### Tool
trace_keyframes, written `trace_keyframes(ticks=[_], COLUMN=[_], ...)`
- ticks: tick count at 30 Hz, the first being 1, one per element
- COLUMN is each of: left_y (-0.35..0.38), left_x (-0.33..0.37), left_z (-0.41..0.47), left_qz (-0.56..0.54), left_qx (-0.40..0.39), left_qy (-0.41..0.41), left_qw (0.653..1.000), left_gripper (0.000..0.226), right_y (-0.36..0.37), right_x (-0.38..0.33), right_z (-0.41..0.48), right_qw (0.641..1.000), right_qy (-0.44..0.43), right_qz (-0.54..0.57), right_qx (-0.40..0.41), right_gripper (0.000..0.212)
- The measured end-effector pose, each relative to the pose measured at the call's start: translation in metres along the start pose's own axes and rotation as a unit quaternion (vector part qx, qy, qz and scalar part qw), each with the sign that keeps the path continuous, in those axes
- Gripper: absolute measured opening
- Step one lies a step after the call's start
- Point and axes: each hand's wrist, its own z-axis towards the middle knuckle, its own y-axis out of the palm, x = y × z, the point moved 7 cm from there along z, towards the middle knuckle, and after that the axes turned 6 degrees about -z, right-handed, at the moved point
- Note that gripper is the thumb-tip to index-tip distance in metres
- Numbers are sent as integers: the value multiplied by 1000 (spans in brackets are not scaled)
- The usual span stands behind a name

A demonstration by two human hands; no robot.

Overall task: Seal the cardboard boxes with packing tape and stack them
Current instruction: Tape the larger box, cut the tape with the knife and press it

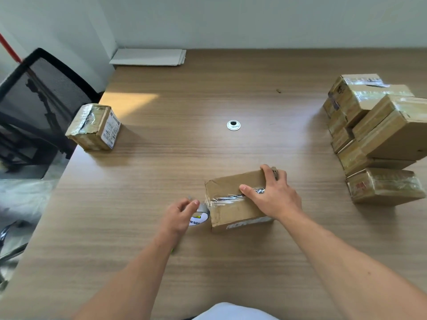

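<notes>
The box being sealed (233,211) sits on the worktop (208,146) close in front of the person, a touch toward 1 o'clock. Its long axis runs nearly crosswise, from about 8 o'clock to 2 o'clock. A shiny strip of tape (225,199) follows that same line along the top.

The right hand (272,197) lies spread over the box's 2 o'clock half. Its thumb is stretched out along the strip and its fingertips reach the far edge, pressing down rather than clutching. The left hand (179,214) is at the 8 o'clock end, fingers curled on the tape roll (199,218), which stands touching that end face. The strip seems to fold down over the edge there, though I cannot tell whether it is already cut.

What matters next, I'd judge, is that the roll has to come away along the box's long line toward 8 o'clock, so that pull falls to the left hand while the right pins the box.

The stack of taped boxes (379,135) stands well apart at 2 o'clock, on the right hand's side. One more box (94,128) waits at 10 o'clock, near the worktop's edge.
</notes>
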Motion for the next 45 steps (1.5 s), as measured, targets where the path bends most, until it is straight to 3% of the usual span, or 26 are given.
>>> trace_keyframes(ticks=[6,11,16,22,29,32,38,41,45], left_y=[-1,-7,-2,10,6,-4,-52,-56,-41], left_x=[-8,15,8,-5,-7,-1,-15,-29,-38], left_z=[1,7,10,16,16,20,41,38,29], left_qz=[-47,10,58,156,37,92,158,248,304], left_qx=[-55,-97,-110,-119,-143,-124,25,-2,-68], left_qy=[-7,36,18,12,-32,1,-22,-64,-65], left_qw=[997,995,992,981,988,988,987,967,948], left_gripper=[50,37,43,34,35,39,26,11,9], right_y=[2,-3,1,1,1,-1,1,0,0], right_x=[4,16,10,7,10,10,8,8,9], right_z=[2,7,6,6,7,6,5,6,6], right_qw=[1000,997,997,997,996,996,996,996,996], right_qy=[14,43,56,63,67,64,62,61,62], right_qz=[9,45,43,31,41,41,38,39,42], right_qx=[6,36,37,44,46,52,56,57,56], right_gripper=[80,63,61,60,59,59,61,62,61])
